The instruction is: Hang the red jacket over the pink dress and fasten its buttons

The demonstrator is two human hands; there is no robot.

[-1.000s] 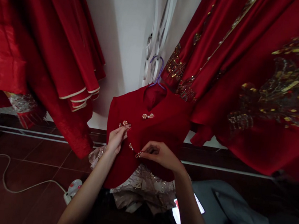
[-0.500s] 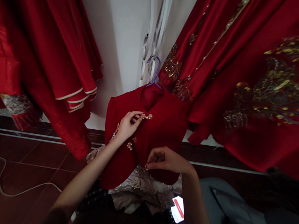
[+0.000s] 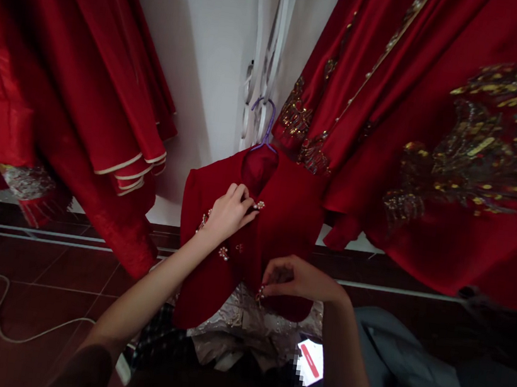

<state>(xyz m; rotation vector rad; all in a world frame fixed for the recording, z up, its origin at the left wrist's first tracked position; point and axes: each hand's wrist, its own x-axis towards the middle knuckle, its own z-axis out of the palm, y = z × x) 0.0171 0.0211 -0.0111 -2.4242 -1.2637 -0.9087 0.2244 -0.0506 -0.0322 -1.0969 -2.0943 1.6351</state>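
A red jacket (image 3: 291,217) hangs on a purple hanger (image 3: 268,132) in front of me. My left hand (image 3: 229,215) is closed at the upper front edge, its fingers on a pearl-and-gold flower clasp (image 3: 260,206); part of the clasp is hidden behind the fingers. Lower down, my right hand (image 3: 292,277) pinches a small beaded clasp (image 3: 260,293) by the jacket's lower front edge. Another flower-shaped ornament (image 3: 223,253) sits on the jacket's left panel, with a small gold piece (image 3: 239,248) beside it. Beaded trim (image 3: 204,218) shows partly behind my left wrist.
Red garments (image 3: 131,75) hang at the left. A red dress with gold sequins (image 3: 499,136) hangs at the right. White straps (image 3: 274,37) run down the wall above the hanger. Pale sequined fabric (image 3: 242,318) lies beneath the jacket, near a lit phone screen (image 3: 311,362). A cable (image 3: 2,312) crosses the floor.
My left hand has shifted slightly right along the upper clasp and now covers more of it. My right hand has moved a little right with the lower clasp.
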